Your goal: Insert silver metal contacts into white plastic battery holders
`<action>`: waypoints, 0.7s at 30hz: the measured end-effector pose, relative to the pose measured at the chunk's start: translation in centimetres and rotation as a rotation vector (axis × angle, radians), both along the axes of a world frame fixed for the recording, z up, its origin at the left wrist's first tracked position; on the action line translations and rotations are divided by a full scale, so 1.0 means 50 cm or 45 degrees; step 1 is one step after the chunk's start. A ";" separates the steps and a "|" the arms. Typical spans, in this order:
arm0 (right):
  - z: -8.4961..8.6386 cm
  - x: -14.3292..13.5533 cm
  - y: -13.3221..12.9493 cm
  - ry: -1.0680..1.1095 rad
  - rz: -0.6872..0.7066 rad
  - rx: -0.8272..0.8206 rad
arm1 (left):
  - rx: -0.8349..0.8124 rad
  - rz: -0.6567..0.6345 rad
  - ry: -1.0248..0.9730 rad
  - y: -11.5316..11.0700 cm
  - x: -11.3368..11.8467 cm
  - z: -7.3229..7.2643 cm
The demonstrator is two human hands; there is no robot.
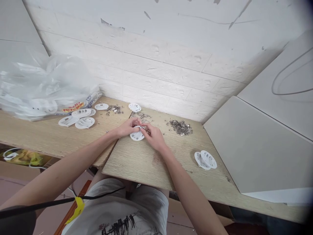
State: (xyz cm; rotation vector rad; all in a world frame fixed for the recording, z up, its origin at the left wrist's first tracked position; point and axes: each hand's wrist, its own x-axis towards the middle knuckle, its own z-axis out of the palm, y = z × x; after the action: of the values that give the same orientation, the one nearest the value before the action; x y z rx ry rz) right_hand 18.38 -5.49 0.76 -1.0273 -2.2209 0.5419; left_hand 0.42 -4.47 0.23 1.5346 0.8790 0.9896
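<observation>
White disc (137, 136) sits at frame centre, just above the table (139, 163), or touching it; can't tell which. Left hand (128, 127) is curled nearly closed, thumb and fingers pinching the disc's upper-left edge. Right hand (155, 135) is closed too, fingertips together at the disc's upper-right edge around a thin dark item (145, 129), too small to identify.

Handling, judged by look: disc is light, thin, probably stiff card or plastic, smooth enough to slip a bit; might bend or crease if squeezed hard. Best hold is the rim, pinched, clear of the small dark marks on its face.

Orientation: marked face up toward camera, outline round, so no real long axis; exact tilt unclear. The thin item's long axis slopes upper left to lower right.

Loose metal pieces (181, 127) pile right of centre; stacked discs (209, 160) lie lower right.
</observation>
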 end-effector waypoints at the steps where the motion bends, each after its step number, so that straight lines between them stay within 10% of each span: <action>1: 0.001 0.000 -0.001 -0.013 -0.003 0.007 | 0.001 -0.004 0.002 -0.001 0.000 0.000; 21: 0.001 0.004 0.001 -0.085 -0.009 0.044 | 0.009 -0.070 -0.011 0.002 -0.005 -0.007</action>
State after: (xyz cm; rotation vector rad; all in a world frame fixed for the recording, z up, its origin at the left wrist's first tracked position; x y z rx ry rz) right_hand 18.56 -5.42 0.79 -1.0498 -2.2760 0.4709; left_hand 0.19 -4.36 -0.10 1.5518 0.8235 0.9599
